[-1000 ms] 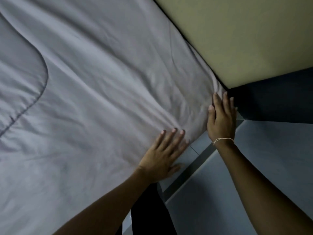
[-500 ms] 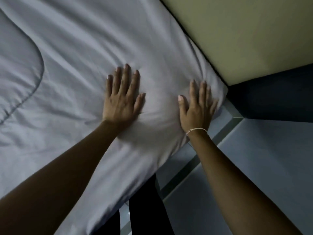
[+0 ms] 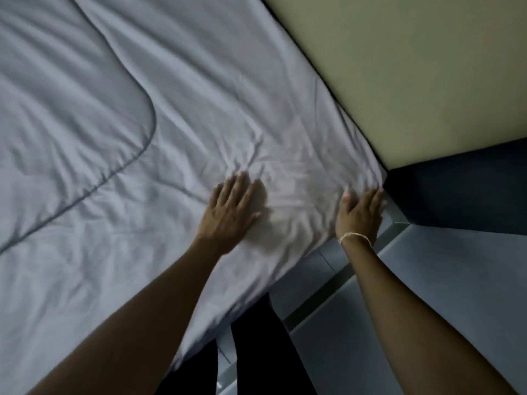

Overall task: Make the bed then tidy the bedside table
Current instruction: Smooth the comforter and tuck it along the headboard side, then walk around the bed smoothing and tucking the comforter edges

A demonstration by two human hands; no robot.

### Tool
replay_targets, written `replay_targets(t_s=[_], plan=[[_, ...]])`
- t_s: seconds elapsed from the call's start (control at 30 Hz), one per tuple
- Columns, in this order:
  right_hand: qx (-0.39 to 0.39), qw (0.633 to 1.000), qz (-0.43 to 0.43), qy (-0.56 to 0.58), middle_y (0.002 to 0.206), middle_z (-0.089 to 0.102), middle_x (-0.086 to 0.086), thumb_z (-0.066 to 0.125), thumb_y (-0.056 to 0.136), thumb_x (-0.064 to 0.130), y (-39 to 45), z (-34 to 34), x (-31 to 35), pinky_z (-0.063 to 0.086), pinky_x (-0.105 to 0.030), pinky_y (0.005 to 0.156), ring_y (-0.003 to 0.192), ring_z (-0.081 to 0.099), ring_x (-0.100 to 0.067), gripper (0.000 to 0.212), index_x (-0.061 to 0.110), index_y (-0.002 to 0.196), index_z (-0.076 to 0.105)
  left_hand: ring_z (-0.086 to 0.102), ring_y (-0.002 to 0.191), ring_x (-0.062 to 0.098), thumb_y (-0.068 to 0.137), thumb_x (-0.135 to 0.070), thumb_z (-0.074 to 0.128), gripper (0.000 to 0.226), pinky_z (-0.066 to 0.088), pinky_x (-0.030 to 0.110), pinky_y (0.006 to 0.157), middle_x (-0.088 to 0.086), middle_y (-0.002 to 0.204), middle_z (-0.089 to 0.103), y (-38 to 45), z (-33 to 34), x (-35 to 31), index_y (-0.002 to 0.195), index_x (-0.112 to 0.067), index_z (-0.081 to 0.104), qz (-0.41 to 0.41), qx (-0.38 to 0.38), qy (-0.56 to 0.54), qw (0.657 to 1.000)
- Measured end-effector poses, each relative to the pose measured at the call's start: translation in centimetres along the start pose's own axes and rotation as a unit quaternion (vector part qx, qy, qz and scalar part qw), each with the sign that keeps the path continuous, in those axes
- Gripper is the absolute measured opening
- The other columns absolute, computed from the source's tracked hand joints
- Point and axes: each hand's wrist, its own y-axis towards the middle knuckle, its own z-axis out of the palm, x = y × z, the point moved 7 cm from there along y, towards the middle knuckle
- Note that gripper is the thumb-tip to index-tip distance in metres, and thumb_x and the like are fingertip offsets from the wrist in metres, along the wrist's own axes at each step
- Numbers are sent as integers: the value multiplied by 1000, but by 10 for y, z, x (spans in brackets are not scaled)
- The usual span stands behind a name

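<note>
A pale grey bedsheet (image 3: 228,89) covers the bed and fills most of the view. On the left lies a duvet (image 3: 57,115) with a rounded, piped corner. My left hand (image 3: 228,212) presses flat on the wrinkled sheet near the bed's corner, fingers spread. Flat against the corner edge of the sheet rests my right hand (image 3: 359,215), a thin white band on its wrist. Neither hand holds anything.
A beige wall (image 3: 413,67) runs along the bed's far side. A dark panel (image 3: 462,189) meets it at the corner. Grey floor (image 3: 442,295) with a darker strip lies to the right. My dark-trousered legs (image 3: 256,352) stand against the bed's near edge.
Both hands have slid over the sheet toward the bed's near edge and corner. The view has shifted, and more of the duvet shows on the left.
</note>
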Motion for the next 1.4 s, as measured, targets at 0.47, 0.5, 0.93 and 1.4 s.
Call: replay_targets(t_s=[0.47,0.5,0.93,1.4], plan=[[81,955,-266,-97,162,0,-6,31,97,53,-300,-22,185,10,-55,115,148,1,-29,66,27,153,9,7,147,27,98,-49,29,66,8,45,118,10,159,5,-268,-143,108,151,-18,6,-214,-93,-85,969],[86,950,-283,-101,162,-1,-4,31,97,53,-321,-23,196,10,-55,116,148,0,-29,66,27,153,9,10,146,28,99,-45,32,63,11,45,118,10,159,9,-293,-151,119,151,-17,10,-232,-104,-88,963],[126,803,-543,-210,159,20,-1,36,97,43,-514,-10,334,8,-54,118,148,7,-25,60,19,150,22,45,126,38,94,-26,52,46,44,49,98,18,146,39,-559,-190,236,137,-10,44,-467,-273,-157,826],[206,534,-778,-258,143,47,-8,51,90,34,-760,99,403,25,-46,113,136,34,-30,54,20,142,41,57,109,36,90,-20,53,37,49,44,90,15,132,52,-776,-124,239,126,-11,55,-676,-348,-183,623]])
